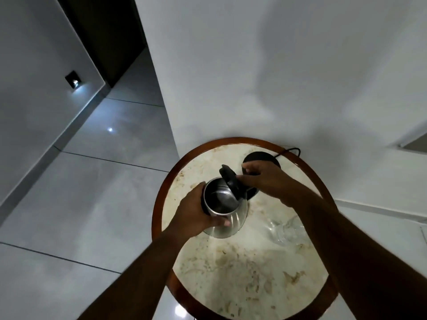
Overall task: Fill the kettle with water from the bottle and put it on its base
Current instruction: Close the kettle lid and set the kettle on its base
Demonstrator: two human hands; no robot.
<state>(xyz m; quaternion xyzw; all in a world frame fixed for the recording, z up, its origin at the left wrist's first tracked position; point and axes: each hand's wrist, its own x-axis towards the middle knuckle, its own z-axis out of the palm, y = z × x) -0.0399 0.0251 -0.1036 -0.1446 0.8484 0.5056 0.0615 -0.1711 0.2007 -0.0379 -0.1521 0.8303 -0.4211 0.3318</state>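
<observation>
A steel kettle [233, 221] stands on the round marble table [242, 269], its black lid [231, 179] swung up and its inside showing no water. My left hand [196, 215] wraps the kettle's left side. My right hand [263, 179] pinches the raised lid from the right, next to the black handle. Behind that hand lies the round black base [265, 157] with its cord, partly hidden. A clear plastic bottle [285, 229] lies on its side to the right of the kettle.
The table has a brown wooden rim [159, 199] and stands against a white wall [277, 77]. Glossy grey floor tiles [92, 192] spread to the left. The cord [291, 150] runs off the table's far edge.
</observation>
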